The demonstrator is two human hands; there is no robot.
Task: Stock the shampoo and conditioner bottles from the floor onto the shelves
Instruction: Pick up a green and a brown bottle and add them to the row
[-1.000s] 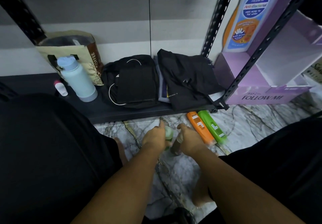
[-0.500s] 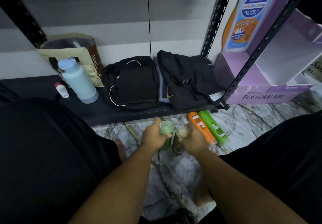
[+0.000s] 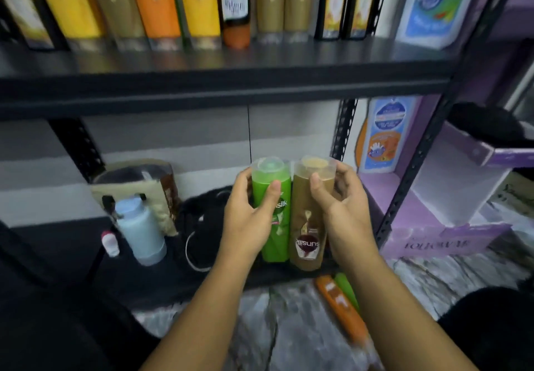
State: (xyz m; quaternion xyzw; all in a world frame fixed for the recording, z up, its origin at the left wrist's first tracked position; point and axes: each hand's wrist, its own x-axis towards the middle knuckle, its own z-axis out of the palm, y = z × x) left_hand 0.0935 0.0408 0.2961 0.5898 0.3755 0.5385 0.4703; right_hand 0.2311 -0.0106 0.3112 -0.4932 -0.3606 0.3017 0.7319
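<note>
Left hand: the left hand (image 3: 245, 226) gripped the green bottle (image 3: 278, 238), thumb laid across its front, the other fingers (image 3: 241, 181) curled round its far side.
Right hand: the right hand (image 3: 344, 212) gripped the brown bottle (image 3: 306, 226) near the cap, its fingers (image 3: 344, 174) wrapped round the right side.
Held bottles: both were upright with caps up and sides touching, held in the air in front of the lower shelf (image 3: 260, 281).
Deciding relation: the upper shelf (image 3: 219, 82) lay above and beyond the caps. The bottles' long axes already stood vertical, so the placing likely called for a lift up and forward, with neither hand nearer.
Shelf stock: a row of bottles (image 3: 161, 4) stood at the back, with bare board in front.
Floor: an orange bottle (image 3: 341, 310) and a second green bottle (image 3: 346, 287) lay side by side on the floor (image 3: 289, 327), partly covered by the right forearm.
Unclear: the picture was blurred, the row's tops were cut off, and no free gap in the row could be made out.
</note>
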